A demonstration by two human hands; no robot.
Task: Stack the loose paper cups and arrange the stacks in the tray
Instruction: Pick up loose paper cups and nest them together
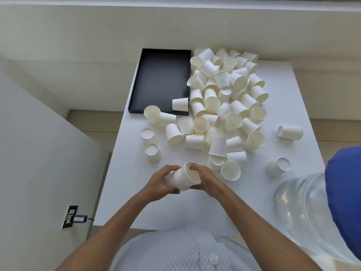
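Head view, lower centre: left hand [163, 181] and right hand [203, 179] both gripped a short nested stack of white paper cups [183, 178], tilted sideways above white table [293, 98]. Black rectangular tray [136, 90] at upper centre held one cup. No legible writing.

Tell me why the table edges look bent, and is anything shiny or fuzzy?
Head view: the wide lens bends the table edges and the walls outward; soft, even light, so the cups cast only faint shadows; the clear bottle at the right shows pale glare; the black tray looks dull, with no glare; both hands, left and right, look reasonably sharp.
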